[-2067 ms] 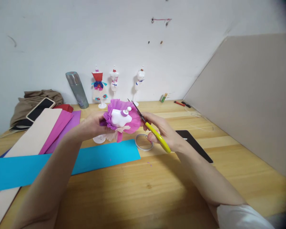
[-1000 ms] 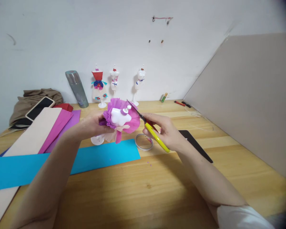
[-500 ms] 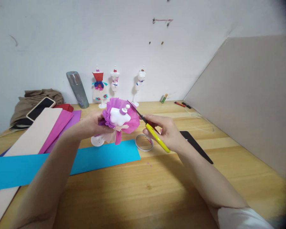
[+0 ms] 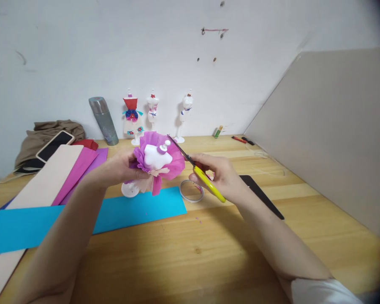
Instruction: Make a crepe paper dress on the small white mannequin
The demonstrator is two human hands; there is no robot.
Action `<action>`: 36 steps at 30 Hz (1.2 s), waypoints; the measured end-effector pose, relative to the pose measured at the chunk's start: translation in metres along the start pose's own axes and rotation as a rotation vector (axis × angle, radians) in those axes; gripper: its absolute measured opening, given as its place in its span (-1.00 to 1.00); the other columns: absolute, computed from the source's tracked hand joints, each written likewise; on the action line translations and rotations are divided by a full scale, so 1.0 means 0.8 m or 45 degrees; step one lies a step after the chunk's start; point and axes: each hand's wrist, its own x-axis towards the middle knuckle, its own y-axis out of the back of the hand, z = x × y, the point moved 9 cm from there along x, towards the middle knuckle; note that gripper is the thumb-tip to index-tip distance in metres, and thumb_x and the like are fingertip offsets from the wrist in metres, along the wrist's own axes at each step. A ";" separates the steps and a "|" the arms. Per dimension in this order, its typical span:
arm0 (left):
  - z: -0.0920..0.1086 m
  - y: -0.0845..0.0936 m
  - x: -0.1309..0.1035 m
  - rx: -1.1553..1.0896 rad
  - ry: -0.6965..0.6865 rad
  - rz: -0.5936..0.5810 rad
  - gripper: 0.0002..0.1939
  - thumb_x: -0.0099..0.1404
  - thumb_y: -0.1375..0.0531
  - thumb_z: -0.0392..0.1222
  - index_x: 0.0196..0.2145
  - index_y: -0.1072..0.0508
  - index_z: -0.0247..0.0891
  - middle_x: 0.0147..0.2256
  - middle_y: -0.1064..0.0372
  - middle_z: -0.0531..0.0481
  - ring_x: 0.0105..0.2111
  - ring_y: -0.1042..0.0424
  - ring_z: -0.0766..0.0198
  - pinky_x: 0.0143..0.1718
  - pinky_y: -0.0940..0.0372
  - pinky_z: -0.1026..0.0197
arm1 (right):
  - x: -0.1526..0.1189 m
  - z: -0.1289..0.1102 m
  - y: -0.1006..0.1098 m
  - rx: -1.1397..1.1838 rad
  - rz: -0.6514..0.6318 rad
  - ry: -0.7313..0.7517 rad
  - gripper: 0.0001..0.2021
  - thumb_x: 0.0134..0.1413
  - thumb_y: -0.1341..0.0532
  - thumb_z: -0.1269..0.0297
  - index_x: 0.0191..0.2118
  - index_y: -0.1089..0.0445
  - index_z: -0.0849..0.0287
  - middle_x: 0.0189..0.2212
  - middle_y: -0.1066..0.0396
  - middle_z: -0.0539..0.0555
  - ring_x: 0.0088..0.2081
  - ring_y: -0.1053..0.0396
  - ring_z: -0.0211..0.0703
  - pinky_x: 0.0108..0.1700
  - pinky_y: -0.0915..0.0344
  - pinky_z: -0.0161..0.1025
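Small change only: the white plastic miniature dress form (image 4: 157, 159) has drifted a little left in the frame, with its neck knob further from the right hand (image 4: 221, 175) than two seconds ago. It's held tilted near the centre of the frame, with a crinkled purple-pink paper ruffle (image 4: 177, 164) fanned around it. Left hand (image 4: 122, 171) grips it from the left, thumb pressed against the lower front; the other fingers are partly hidden behind the paper, so their exact grip can't be told. Right hand has its fingers curled around the yellow-handled metal scissors (image 4: 209, 184); the blades point to the upper left across the ruffle's right edge and look nearer together than in the earliest view. Could mean a small closing motion at that edge; can't tell if paper is between the blades. White round base (image 4: 129, 190) shows below the left hand, by the flat bright blue paper strip (image 4: 139, 209). Thin white ring (image 4: 191, 201) lies just right of the strip's end, on the light wooden tabletop (image 4: 196, 270), unmoved.
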 end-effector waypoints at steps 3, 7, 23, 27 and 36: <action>0.002 0.000 -0.001 -0.044 0.009 -0.002 -0.62 -0.02 -0.44 -0.12 -0.22 -0.56 -0.24 -0.23 -0.60 -0.01 -0.10 -0.57 0.00 -0.09 -0.52 0.03 | 0.001 0.000 -0.003 0.082 -0.045 -0.037 -0.68 0.16 -0.29 0.05 -0.10 -0.42 0.17 -0.45 -0.30 -0.02 -0.48 -0.22 -0.22 -0.45 -0.19 -0.26; 0.006 -0.003 -0.002 -0.079 -0.023 -0.037 -0.62 -0.05 -0.45 -0.14 -0.23 -0.55 -0.23 -0.23 -0.60 -0.01 -0.11 -0.57 0.01 -0.10 -0.52 0.05 | 0.004 -0.005 -0.004 0.089 -0.097 -0.015 -0.69 0.15 -0.28 0.00 -0.17 -0.36 0.14 -0.45 -0.26 -0.02 -0.47 -0.18 -0.19 -0.44 -0.19 -0.22; 0.015 -0.006 -0.003 -0.116 0.002 -0.068 -0.67 -0.11 -0.42 -0.19 -0.34 -0.48 -0.23 -0.31 -0.58 0.00 -0.17 -0.58 0.04 -0.19 -0.52 0.13 | -0.001 0.030 0.001 0.175 0.009 -0.121 -0.66 0.20 -0.27 -0.04 0.01 -0.42 0.00 -0.34 -0.32 0.04 -0.33 -0.31 -0.09 -0.30 -0.27 -0.13; 0.012 0.000 -0.006 -0.036 0.023 -0.038 -0.63 -0.10 -0.42 -0.15 -0.29 -0.50 -0.23 -0.28 -0.59 0.00 -0.18 -0.58 0.04 -0.23 -0.52 0.16 | -0.001 0.036 0.014 0.244 0.121 -0.115 -0.58 0.22 -0.28 -0.04 0.11 -0.38 0.00 -0.27 -0.37 0.04 -0.29 -0.36 -0.10 -0.23 -0.30 -0.13; 0.016 0.006 -0.011 0.081 -0.026 0.006 -0.55 -0.04 -0.43 0.01 -0.19 -0.59 -0.23 -0.23 -0.60 -0.03 -0.18 -0.57 0.02 -0.22 -0.52 0.12 | -0.003 0.003 0.004 0.390 -0.175 -0.025 -0.52 0.20 -0.26 -0.16 -0.02 -0.47 0.16 -0.37 -0.34 0.03 -0.37 -0.29 -0.18 -0.31 -0.30 -0.20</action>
